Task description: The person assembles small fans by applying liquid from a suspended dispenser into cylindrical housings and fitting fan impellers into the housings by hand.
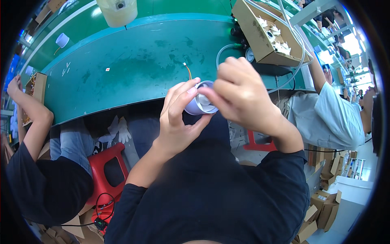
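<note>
My left hand (175, 118) is wrapped around a pale lilac round housing (194, 109), just off the front edge of the green workbench (134, 77). The housing's open end faces up, and a grey-white inner part shows inside. A thin bundle of coloured wires (189, 73) with a small white plug sticks out past it on the far side. My right hand (245, 95) is closed over the right side of the opening, its thumb at the rim and a little blurred. Whatever those fingers pinch is hidden.
At the back right, a cardboard box (260, 49) holds several white bladed parts, beside a pressure gauge (250, 54) and clear hoses. Another lilac housing (62, 40) lies at the far left. A yellowish container (118, 12) hangs above. Co-workers sit on both sides; a red stool (106, 171) stands left.
</note>
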The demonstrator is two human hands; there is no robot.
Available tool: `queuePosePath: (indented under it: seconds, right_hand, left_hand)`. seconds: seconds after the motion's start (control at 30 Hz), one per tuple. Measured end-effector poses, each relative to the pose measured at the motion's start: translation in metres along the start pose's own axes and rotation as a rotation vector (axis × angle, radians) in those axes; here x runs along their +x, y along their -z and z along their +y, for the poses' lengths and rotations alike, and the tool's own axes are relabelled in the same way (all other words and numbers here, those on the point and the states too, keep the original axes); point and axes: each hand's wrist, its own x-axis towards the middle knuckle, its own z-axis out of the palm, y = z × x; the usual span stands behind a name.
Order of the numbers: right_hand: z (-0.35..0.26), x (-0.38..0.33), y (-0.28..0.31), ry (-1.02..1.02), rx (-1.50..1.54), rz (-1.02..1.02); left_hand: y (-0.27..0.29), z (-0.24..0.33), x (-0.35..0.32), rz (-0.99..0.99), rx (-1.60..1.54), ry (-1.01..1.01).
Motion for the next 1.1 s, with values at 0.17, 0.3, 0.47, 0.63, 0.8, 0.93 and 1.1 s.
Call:
queuePosePath:
  seconds: [0.17, 0.3, 0.47, 0.63, 0.8, 0.93, 1.1]
  right_hand:
    - [-0.010, -0.001, -0.005, -0.146, 0.290, 0.088]
    - [-0.011, -0.002, -0.009, -0.245, 0.395, -0.029]
    - [0.035, 0.023, -0.042, -0.332, 0.155, 0.263]
    - [0.123, 0.090, -0.088, -0.538, 0.032, 0.456]
    - [0.203, 0.142, -0.122, -0.617, -0.103, 0.434]
    - [0.249, 0.145, -0.140, -0.710, -0.123, 0.321]
    - [0.232, 0.158, -0.135, -0.826, -0.295, 0.153]
  left_hand:
    - [-0.006, -0.005, -0.005, 0.096, -0.058, 0.025]
    - [-0.007, -0.005, -0.007, 0.090, -0.098, 0.047]
    - [0.000, 0.011, -0.025, 0.037, 0.171, 0.034]
    - [0.012, -0.018, -0.091, -0.320, 0.162, 0.478]
    - [0.058, -0.097, -0.159, -0.264, 0.849, 0.809]
    - [0.078, -0.129, -0.187, -0.243, 1.001, 1.355]
    - [0.097, -0.145, -0.185, -0.173, 0.422, 1.907]
